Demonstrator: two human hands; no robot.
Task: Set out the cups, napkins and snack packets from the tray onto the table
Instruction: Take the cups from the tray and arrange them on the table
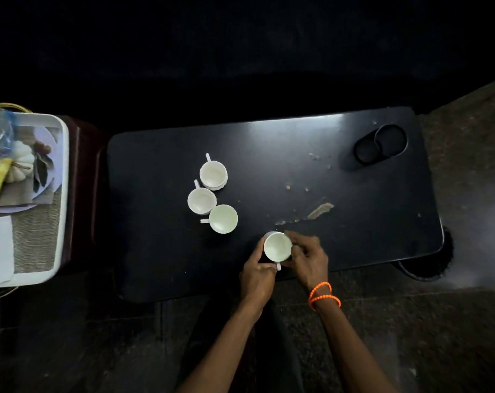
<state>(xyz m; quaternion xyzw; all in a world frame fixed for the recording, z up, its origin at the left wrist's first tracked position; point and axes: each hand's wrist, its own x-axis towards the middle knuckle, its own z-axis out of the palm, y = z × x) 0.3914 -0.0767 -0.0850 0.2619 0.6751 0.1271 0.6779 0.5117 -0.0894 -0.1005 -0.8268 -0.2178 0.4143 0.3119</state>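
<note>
Both hands hold a white cup (278, 246) at the counter's (269, 143) lower edge, centre of the frame: the left hand (257, 275) pinches its handle, and the right hand (307, 255) curls round its side. Set so near that edge, a careless nudge could tip it off. Napkins and packets wait in the tray (63, 177) at far left.

A dim home living space, it seems: a low black table (269, 165) with a built-in cup recess (381, 147) stands on speckled stone flooring (465, 154), and left of it a white serving tray (62, 194) rests on dark wooden furniture (83, 194).
</note>
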